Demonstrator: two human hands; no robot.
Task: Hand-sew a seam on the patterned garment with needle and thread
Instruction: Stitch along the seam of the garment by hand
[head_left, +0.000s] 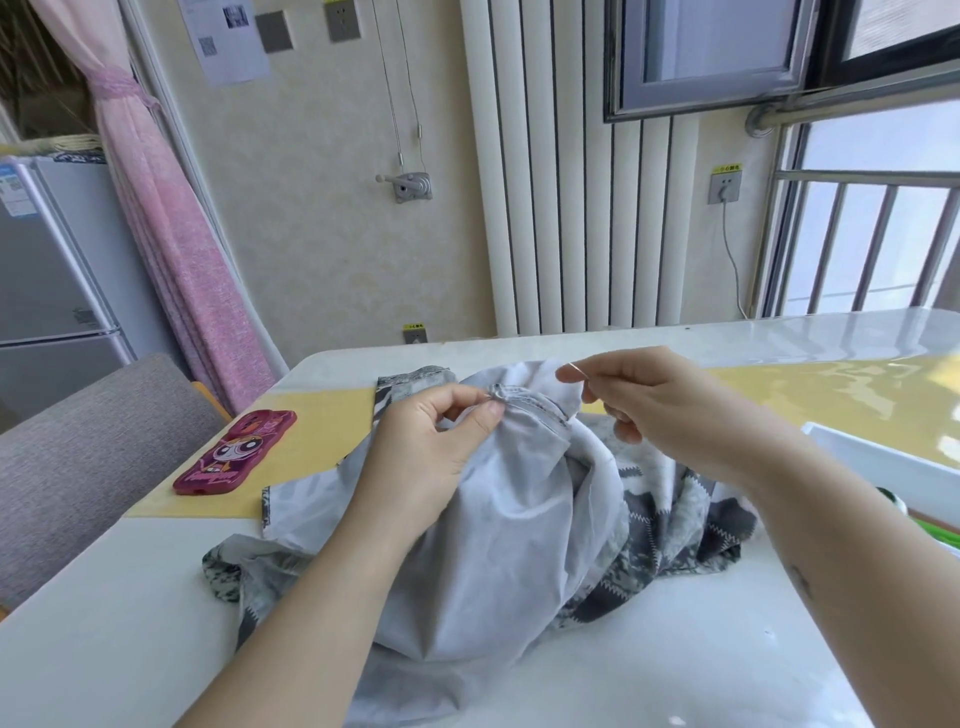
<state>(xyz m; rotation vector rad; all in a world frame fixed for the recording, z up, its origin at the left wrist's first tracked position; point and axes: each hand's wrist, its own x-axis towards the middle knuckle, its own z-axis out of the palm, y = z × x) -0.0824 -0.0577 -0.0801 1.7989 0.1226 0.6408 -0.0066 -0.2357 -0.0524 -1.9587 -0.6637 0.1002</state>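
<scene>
**A:** Fingers (462, 397) first. On your left hand (431, 457), thumb and forefinger are pressed together, pinching the bunched end of the seam (530, 404). The garment (509, 530) lies heaped on the table (130, 613) right in front of you, pale inside face up.

**B:** And your right hand (660, 410) is lifted just beside that seam. Thumb and forefinger pinch the needle (575, 366), and the other fingers are loosely curled beneath.

**A:** The thread is too fine to make out from the head camera. I can't tell whether it runs taut or slack.

**B:** That's your first risk. A slack loop could snag on those folds and knot before you notice.

**A:** Pull too hard instead and you'll pucker the seam. It looks gathered under your pinch as it is.

**B:** Watch your left thumb too. It sits right where the next stitch seems due, and a push through bunched layers could come out into it.

**A:** And mind the heap underneath. With the cloth piled like that, you could catch a stray fold and sew it into the seam.

**B:** The phone (234, 452) is well apart, near the table's left edge, so I'd expect no trouble from it.
</scene>
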